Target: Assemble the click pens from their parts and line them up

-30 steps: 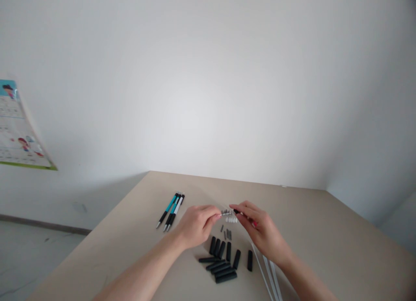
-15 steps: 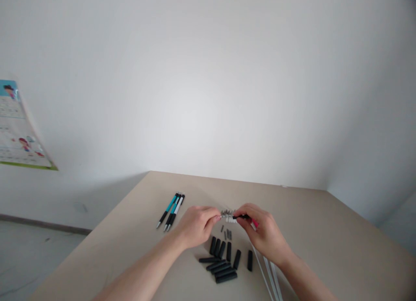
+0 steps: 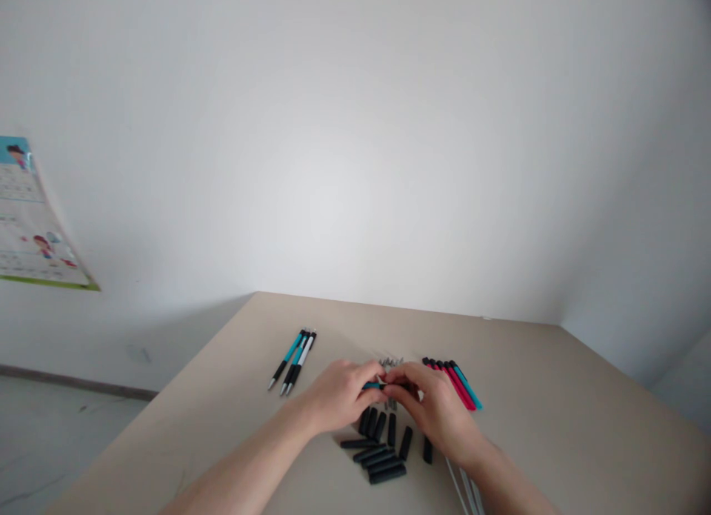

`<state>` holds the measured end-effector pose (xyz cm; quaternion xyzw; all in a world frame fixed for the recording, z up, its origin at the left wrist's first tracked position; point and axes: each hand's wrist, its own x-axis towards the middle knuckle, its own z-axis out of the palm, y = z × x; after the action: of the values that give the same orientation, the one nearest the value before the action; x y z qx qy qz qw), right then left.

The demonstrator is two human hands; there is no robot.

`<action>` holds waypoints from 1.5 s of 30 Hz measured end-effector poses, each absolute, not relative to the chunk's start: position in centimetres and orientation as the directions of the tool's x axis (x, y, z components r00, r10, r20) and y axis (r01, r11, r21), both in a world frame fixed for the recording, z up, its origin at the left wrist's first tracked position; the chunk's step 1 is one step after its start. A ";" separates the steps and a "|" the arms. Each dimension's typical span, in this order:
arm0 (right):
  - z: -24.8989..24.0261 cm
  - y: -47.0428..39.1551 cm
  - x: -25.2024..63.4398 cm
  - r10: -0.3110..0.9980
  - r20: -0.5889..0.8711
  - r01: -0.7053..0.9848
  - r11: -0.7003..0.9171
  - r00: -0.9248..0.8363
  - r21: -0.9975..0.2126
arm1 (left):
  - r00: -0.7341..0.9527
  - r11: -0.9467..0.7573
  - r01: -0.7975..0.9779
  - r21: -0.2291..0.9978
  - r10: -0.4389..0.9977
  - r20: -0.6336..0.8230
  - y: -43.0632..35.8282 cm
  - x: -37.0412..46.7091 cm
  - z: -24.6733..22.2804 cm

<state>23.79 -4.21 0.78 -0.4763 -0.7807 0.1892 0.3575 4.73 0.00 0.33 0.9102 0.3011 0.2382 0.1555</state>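
Head view: a teal pen barrel [image 3: 371, 385] is held just above the desk [image 3: 222, 404], between the left hand [image 3: 343, 393] and the right hand [image 3: 436, 400]. Its long axis runs side to side, roughly along the desk's back edge. The left thumb and fingertips are closed in a pinch on the teal part; the right fingertips, also drawn together, pinch the dark end. Neither hand is nearer: both touch it, from opposite ends. Whether that dark end is a separate piece cannot be told behind the right fingers.

Three click pens [image 3: 296, 361] lie towards the desk's back-left corner, and a row of red and teal barrels [image 3: 458, 386] towards its right edge. Small silvery parts [image 3: 392, 361] sit just beyond the fingertips, black grip sleeves [image 3: 387, 474] on the near side, and thin pale rods [image 3: 458, 487] partly under the right forearm.
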 end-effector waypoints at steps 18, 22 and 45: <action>1.1 -4.1 24.6 0.864 0.406 0.748 0.475 -0.298 -0.463 | 0.707 -0.811 0.432 0.394 0.576 0.410 0.2 4.6 0.5; 1.1 -4.2 24.5 0.874 0.392 0.769 0.455 -0.288 -0.448 | 0.716 -0.830 0.432 0.353 0.554 0.425 0.2 4.6 0.6; 1.2 -4.2 24.3 0.851 0.400 0.788 0.490 -0.340 -0.373 | 0.652 -0.840 0.388 0.380 0.541 0.531 0.0 4.6 1.2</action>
<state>24.33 -4.18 1.22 -0.5019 -0.8165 0.0565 0.2796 4.64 0.03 1.22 0.9014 0.2576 0.3277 0.1170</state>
